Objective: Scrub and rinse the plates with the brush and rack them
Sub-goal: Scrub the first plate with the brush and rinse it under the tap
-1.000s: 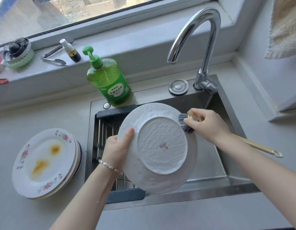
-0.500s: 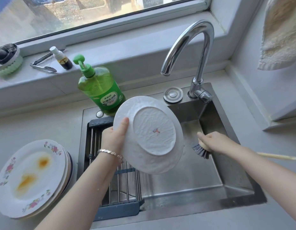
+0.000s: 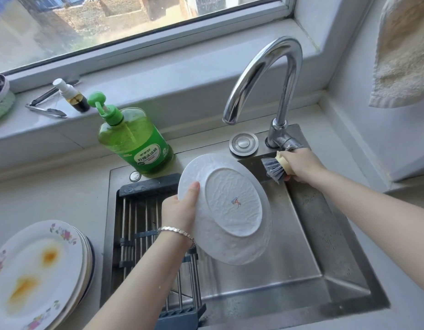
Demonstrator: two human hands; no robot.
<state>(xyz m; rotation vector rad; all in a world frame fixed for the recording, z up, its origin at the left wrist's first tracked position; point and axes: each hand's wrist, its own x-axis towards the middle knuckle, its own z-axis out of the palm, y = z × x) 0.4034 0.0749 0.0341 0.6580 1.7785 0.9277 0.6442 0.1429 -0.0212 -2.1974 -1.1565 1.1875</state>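
Head view: our left hand (image 3: 180, 210) clamps the white plate (image 3: 232, 210) by its rim, tilted over the sink (image 3: 325, 234), presumably for rinsing. Our right hand (image 3: 301, 165), curled round the brush (image 3: 275, 169), meets the tap lever (image 3: 289, 146). Soiled plates (image 3: 39, 270) wait on the tabletop (image 3: 63, 194).

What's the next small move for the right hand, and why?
Probably nudge the tap lever to start the water. The right hand, gripping the brush, is right at it. No water runs from the spout, and the left hand holds the white plate tilted over the sink, so a rinse looks due.
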